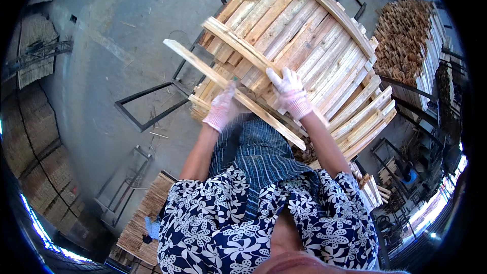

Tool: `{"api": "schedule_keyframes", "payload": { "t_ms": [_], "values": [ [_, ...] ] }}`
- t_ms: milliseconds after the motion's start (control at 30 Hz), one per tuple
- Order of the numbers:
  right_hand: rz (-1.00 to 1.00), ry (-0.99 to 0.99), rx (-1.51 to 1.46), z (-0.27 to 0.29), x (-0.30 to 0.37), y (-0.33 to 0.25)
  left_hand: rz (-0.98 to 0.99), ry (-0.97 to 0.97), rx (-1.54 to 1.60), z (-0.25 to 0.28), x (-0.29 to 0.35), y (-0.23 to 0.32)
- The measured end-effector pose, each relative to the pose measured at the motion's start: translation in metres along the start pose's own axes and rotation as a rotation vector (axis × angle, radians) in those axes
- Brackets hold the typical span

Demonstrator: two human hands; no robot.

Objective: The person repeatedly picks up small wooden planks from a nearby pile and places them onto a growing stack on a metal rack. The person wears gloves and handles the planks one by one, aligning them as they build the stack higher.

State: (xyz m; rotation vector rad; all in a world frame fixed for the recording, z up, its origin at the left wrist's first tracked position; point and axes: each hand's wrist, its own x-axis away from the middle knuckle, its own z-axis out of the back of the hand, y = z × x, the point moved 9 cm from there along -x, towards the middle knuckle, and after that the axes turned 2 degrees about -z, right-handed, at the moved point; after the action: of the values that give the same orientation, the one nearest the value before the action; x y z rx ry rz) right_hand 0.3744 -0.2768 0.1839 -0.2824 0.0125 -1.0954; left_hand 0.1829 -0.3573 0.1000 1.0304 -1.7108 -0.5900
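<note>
Both my hands wear white gloves tinged with pink. My left hand (221,109) is closed round a long pale wooden strip (195,62), which slants from the upper left down towards my apron. My right hand (292,94) grips a second wooden strip (236,43) that lies crosswise over a layer of boards. Under and beyond that strip is a large stack of boards (304,25), laid side by side. Another crosswise strip (329,5) runs along the stack's far side. The undersides of both strips are hidden.
A dark metal frame (147,106) stands on the grey floor left of the stack. More piled wood (406,35) is at the far right, and bundled strips (40,137) line the left side. Another bundle (144,213) sits beside me at lower left.
</note>
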Motion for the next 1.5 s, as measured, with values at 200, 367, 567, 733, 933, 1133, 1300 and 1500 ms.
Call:
{"api": "schedule_keyframes", "payload": {
  "t_ms": [200, 367, 567, 733, 933, 1133, 1300, 1500],
  "values": [
    [-0.067, 0.172, -0.072, -0.012, 0.012, 0.019, 0.131, 0.159, -0.053, 0.005, 0.015, 0.032],
    [-0.113, 0.281, -0.071, -0.014, 0.025, 0.021, -0.072, 0.254, -0.085, -0.032, -0.013, 0.073],
    [-0.236, 0.339, -0.159, 0.021, 0.035, 0.03, -0.295, -0.049, -0.292, -0.116, -0.086, 0.141],
    [-0.672, 0.602, -0.252, 0.071, 0.155, 0.117, -0.203, -0.123, -0.315, -0.192, -0.137, 0.151],
    [-1.363, 0.529, -0.069, -0.022, 0.356, 0.234, -0.466, 0.063, -1.126, -0.166, -0.201, 0.086],
    [-1.708, 0.222, -0.42, -0.062, 0.399, 0.293, -0.461, 0.266, -1.663, -0.178, -0.198, 0.128],
    [-1.652, 0.298, -0.519, -0.071, 0.36, 0.297, -0.985, -0.347, -1.479, -0.285, -0.138, 0.089],
    [-1.555, 0.222, -0.639, -0.065, 0.32, 0.307, -0.4, -0.32, -1.401, -0.337, -0.132, -0.083]
  ]
}}
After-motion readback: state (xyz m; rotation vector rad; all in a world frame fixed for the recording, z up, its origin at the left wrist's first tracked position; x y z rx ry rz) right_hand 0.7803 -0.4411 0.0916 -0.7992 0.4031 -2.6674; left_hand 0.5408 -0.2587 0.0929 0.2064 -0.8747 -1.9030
